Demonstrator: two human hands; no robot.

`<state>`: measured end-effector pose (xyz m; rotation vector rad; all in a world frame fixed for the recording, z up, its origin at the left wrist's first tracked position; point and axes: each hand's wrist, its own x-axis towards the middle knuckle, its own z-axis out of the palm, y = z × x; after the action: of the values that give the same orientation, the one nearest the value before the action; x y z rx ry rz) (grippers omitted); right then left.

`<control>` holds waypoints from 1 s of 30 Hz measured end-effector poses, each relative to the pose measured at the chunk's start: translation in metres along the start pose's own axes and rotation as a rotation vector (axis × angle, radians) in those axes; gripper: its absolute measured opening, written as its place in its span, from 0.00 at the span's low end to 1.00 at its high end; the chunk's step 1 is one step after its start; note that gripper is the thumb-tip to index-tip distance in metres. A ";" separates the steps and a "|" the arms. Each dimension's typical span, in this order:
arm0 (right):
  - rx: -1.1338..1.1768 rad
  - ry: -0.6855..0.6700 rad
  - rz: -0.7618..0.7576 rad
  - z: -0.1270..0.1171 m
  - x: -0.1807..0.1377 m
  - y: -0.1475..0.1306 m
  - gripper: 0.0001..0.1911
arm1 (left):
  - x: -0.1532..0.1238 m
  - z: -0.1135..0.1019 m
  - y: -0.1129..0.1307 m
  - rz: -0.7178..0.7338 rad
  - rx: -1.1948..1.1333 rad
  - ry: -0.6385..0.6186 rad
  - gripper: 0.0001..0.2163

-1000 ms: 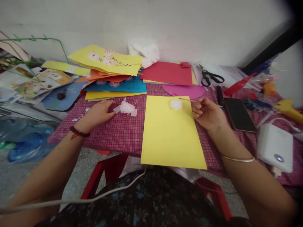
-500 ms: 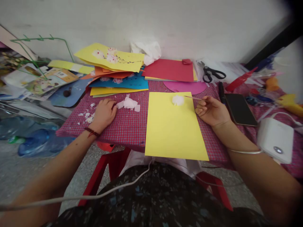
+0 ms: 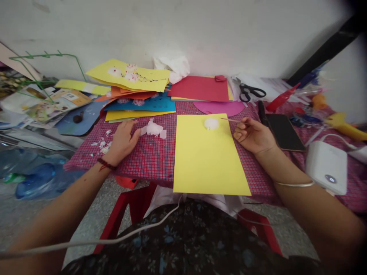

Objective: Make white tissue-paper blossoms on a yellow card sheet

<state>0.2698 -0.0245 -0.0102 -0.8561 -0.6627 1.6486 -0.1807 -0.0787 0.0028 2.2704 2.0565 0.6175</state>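
A yellow sheet of paper lies before me, with a round white patch near its top edge. At the sheet's right side, my right hand pinches a thin stick whose tip points left to the patch; I cannot tell whether it touches. My left hand rests on the checked tablecloth, fingers loosely spread and thumb apart. It lies between a small heap of pale pink paper pieces and scattered white scraps.
Behind the sheet lie a stack of coloured papers topped by a yellow one with blossoms, a red sheet and a pink disc. Scissors, a phone and a white power bank stand on the right.
The view has shifted slightly. My left hand's fingers and thumb have spread a little wider. My right hand keeps the stick by the white patch.
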 end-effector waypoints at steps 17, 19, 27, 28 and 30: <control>0.056 0.054 -0.085 -0.003 0.016 -0.012 0.09 | 0.076 -0.029 0.058 -0.205 -0.293 -0.139 0.10; 0.079 0.054 -0.061 -0.001 0.015 -0.011 0.12 | 0.080 -0.039 0.048 -0.212 -0.289 -0.083 0.10; 0.005 0.059 -0.070 0.003 0.013 -0.010 0.10 | 0.079 -0.001 0.039 -0.333 -0.325 -0.179 0.08; 0.003 0.061 -0.071 0.002 0.013 -0.010 0.10 | 0.079 0.003 0.038 -0.334 -0.360 -0.249 0.09; 0.000 0.052 -0.077 0.000 0.012 -0.011 0.10 | 0.079 0.002 0.036 -0.279 -0.422 -0.380 0.14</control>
<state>0.2741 -0.0105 -0.0038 -0.8602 -0.6517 1.5524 -0.1418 -0.0074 0.0326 1.6794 1.8032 0.4952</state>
